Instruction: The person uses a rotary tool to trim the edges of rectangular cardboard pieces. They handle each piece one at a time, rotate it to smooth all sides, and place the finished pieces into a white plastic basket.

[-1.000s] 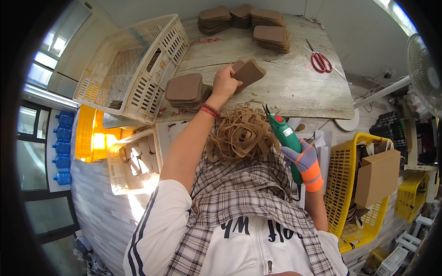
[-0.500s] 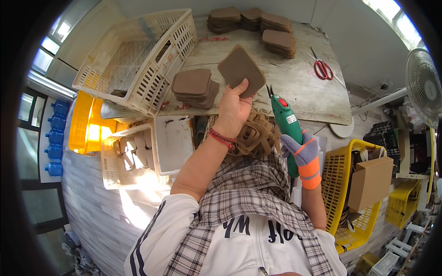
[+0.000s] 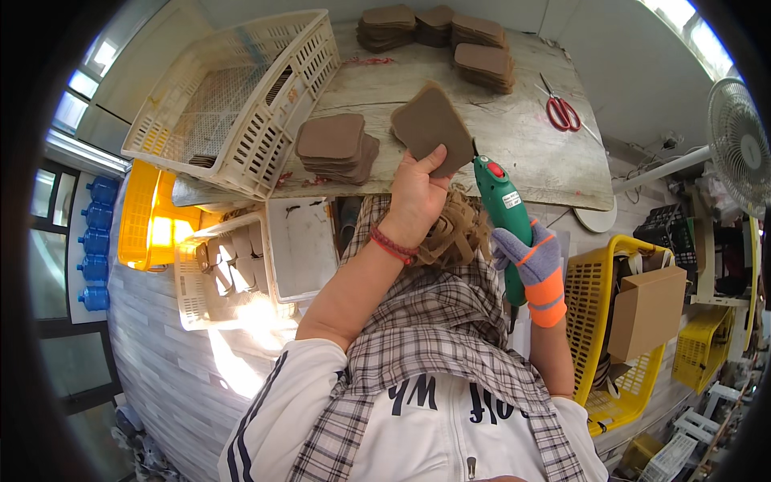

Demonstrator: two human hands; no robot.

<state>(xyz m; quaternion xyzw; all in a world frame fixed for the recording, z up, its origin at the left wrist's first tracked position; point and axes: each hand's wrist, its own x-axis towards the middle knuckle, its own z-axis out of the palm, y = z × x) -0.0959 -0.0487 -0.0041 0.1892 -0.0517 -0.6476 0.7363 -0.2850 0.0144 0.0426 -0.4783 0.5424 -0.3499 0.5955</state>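
Head view: bare left hand pinching flat brown rounded-square leather-like piece, raised above weathered wooden worktop. Gloved right hand clenched round green handheld power tool, tip near piece. Stack of matching brown pieces beside white plastic basket.

Brown pad: flat, rounded-square piece with soft corners, matte, pinched at its lower edge by the bare left hand and raised above the surface, tilted with one corner uppermost. Green power tool: slim handheld body with a red button near its tip, gripped in the gloved right hand, tip pointing up, just beside the pad's lower right edge.
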